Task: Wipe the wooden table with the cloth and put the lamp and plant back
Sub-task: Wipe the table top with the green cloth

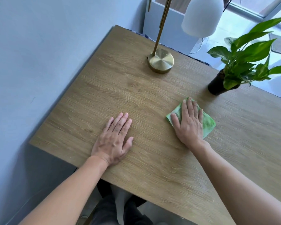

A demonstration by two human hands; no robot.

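The wooden table (136, 98) fills the middle of the view. My right hand (189, 122) lies flat on a folded green cloth (208, 124), pressing it onto the table right of centre. My left hand (115, 138) rests flat on the bare wood near the front left, fingers together, holding nothing. The lamp stands at the far side: a round brass base (161, 61), a slanted brass stem and a white shade (201, 17) overhead. A leafy green plant (246, 62) in a black pot (217, 83) stands at the far right, just beyond the cloth.
A pale blue wall (47, 62) runs along the table's left edge. Beyond the far edge are a white cabinet (169, 26) and a bright floor by a window. My dark trousers (117, 208) show below the front edge.
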